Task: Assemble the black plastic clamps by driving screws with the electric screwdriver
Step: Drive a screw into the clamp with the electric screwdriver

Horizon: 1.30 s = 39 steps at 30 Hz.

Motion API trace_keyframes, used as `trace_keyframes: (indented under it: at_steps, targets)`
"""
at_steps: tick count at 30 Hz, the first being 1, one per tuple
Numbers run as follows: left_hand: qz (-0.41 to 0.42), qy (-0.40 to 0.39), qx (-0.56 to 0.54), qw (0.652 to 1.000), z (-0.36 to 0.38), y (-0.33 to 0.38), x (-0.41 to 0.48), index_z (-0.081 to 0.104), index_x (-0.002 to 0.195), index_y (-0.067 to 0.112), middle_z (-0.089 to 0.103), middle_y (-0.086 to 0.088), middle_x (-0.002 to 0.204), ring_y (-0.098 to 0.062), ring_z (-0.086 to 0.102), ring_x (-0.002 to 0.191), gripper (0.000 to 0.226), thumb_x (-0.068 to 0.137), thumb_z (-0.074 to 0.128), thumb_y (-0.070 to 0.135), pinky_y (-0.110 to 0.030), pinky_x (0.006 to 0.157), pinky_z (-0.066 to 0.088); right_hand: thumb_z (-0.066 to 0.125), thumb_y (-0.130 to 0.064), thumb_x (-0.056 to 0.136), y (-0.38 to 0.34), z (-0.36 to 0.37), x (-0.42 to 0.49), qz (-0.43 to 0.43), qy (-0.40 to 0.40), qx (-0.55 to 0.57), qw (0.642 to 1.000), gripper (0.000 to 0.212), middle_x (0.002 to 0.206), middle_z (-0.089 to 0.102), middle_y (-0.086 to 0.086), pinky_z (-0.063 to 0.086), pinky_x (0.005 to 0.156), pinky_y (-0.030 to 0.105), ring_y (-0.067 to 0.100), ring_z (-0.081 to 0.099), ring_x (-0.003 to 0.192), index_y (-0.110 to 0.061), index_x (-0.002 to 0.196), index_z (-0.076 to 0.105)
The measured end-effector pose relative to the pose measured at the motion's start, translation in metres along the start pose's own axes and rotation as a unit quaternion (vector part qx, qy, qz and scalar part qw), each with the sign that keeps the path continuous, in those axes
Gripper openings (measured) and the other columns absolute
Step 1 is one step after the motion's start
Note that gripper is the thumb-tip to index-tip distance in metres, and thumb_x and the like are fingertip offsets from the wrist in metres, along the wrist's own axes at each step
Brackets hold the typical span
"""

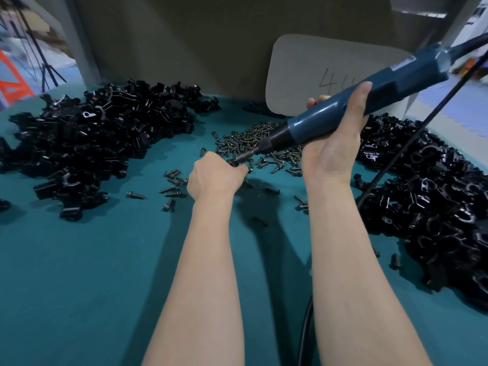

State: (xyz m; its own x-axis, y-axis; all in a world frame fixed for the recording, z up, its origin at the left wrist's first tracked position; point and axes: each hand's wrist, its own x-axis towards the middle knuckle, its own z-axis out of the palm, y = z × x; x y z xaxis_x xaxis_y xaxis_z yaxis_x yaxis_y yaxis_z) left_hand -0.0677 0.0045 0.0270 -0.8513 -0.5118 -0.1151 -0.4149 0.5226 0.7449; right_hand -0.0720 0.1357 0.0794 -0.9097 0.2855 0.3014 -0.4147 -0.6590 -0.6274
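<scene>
Where its bit meets the work just above frame centre, the electric screwdriver [343, 112] lies with its long axis on a diagonal. Its rear end is high at the upper right and its bit points down and to the left. The right hand [331, 146] grasps the blue barrel from below, fingers wrapped round the far side and thumb laid up the near side. The bit tip ends at a black clamp [233, 163] gripped in the curled fingers of the left hand [215, 174]. Those fingers hide almost all of the clamp, and it cannot be made out whether a screw sits under the bit. Loose screws [250, 142] lie heaped just behind both hands, with strays on the teal table cover [79, 273]. A left pile of clamps [92, 133] fills the middle left. A right pile of clamps [435, 207] is cut off by the right edge, and a black cable [401, 154] crosses it.
</scene>
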Motion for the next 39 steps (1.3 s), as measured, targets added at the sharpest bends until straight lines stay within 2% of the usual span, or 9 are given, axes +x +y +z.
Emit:
trace_keyframes:
  at_steps: [3,7,11,16,22,28,32,35,39]
  targets:
    - [-0.006,-0.056,0.000,0.998,-0.002,0.001,-0.003,0.061,0.081,0.014,0.068,-0.001,0.060,-0.016,0.062,0.055,0.031,0.081,0.061,0.046,-0.026,0.068,0.052,0.054,-0.043,0.089,-0.006,0.001,0.001,-0.003,-0.019,-0.006,1.000,0.061,0.088,0.053,0.004,0.052,0.076,0.028,0.017,0.059,0.077,-0.009,0.138,0.036]
    - [-0.026,-0.081,-0.009,0.996,-0.005,0.002,-0.002,0.065,0.087,0.015,0.065,0.000,0.054,-0.014,0.054,0.045,0.035,0.080,0.060,0.048,-0.029,0.077,0.056,0.045,-0.036,0.099,-0.005,-0.005,0.004,-0.009,-0.001,-0.007,1.000,0.051,0.088,0.053,0.005,0.052,0.079,0.029,0.018,0.060,0.078,-0.008,0.141,0.035]
    - [-0.020,-0.080,-0.004,0.997,-0.004,0.001,-0.002,0.065,0.098,0.015,0.067,0.000,0.061,-0.015,0.060,0.055,0.038,0.081,0.062,0.049,-0.032,0.081,0.057,0.047,-0.038,0.099,-0.003,-0.010,0.006,-0.002,0.040,0.020,0.999,0.053,0.102,0.049,0.009,0.054,0.078,0.029,0.017,0.060,0.078,-0.018,0.144,0.028]
    - [-0.018,-0.078,0.008,0.997,-0.003,0.002,-0.002,0.065,0.096,0.014,0.068,0.000,0.066,-0.021,0.064,0.070,0.036,0.082,0.061,0.047,-0.032,0.080,0.056,0.048,-0.040,0.098,-0.004,-0.016,0.009,0.015,0.062,0.034,0.997,0.053,0.120,0.046,0.010,0.051,0.096,0.037,0.023,0.062,0.094,-0.025,0.145,0.028]
    - [-0.020,-0.082,0.012,0.996,-0.003,0.002,-0.002,0.065,0.091,0.014,0.067,0.000,0.064,-0.020,0.063,0.067,0.033,0.083,0.061,0.046,-0.031,0.079,0.056,0.058,-0.027,0.095,-0.010,-0.023,0.010,0.031,0.077,0.052,0.995,0.046,0.112,0.056,0.009,0.044,0.104,0.044,0.027,0.060,0.111,-0.022,0.136,0.038]
    - [-0.022,-0.083,0.016,0.996,-0.002,0.002,-0.001,0.065,0.092,0.013,0.068,-0.002,0.066,-0.021,0.066,0.072,0.032,0.083,0.062,0.044,-0.034,0.083,0.057,0.048,-0.044,0.097,-0.014,-0.021,0.010,0.032,0.070,0.057,0.995,0.052,0.099,0.056,0.005,0.051,0.090,0.033,0.022,0.062,0.099,-0.023,0.143,0.034]
    - [-0.018,-0.084,0.019,0.996,-0.001,0.002,0.000,0.064,0.097,0.013,0.070,-0.003,0.072,-0.021,0.069,0.079,0.034,0.082,0.062,0.043,-0.034,0.083,0.057,0.054,-0.039,0.095,-0.015,-0.023,0.013,0.041,0.080,0.082,0.993,0.054,0.120,0.053,0.009,0.042,0.106,0.043,0.031,0.054,0.122,-0.017,0.143,0.038]
    - [-0.013,-0.082,0.029,0.996,0.000,0.002,0.001,0.064,0.100,0.014,0.072,-0.004,0.081,-0.023,0.069,0.082,0.036,0.081,0.061,0.044,-0.032,0.081,0.056,0.056,-0.033,0.094,-0.018,-0.024,0.015,0.041,0.083,0.090,0.992,0.054,0.144,0.045,0.009,0.039,0.108,0.046,0.032,0.053,0.124,-0.017,0.142,0.039]
    - [-0.014,-0.083,0.036,0.996,0.001,0.002,0.002,0.064,0.100,0.014,0.072,-0.004,0.086,-0.023,0.069,0.084,0.037,0.080,0.062,0.045,-0.032,0.080,0.055,0.059,-0.029,0.093,-0.020,-0.025,0.014,0.048,0.073,0.110,0.990,0.054,0.143,0.046,0.007,0.040,0.107,0.045,0.030,0.055,0.121,-0.017,0.142,0.041]
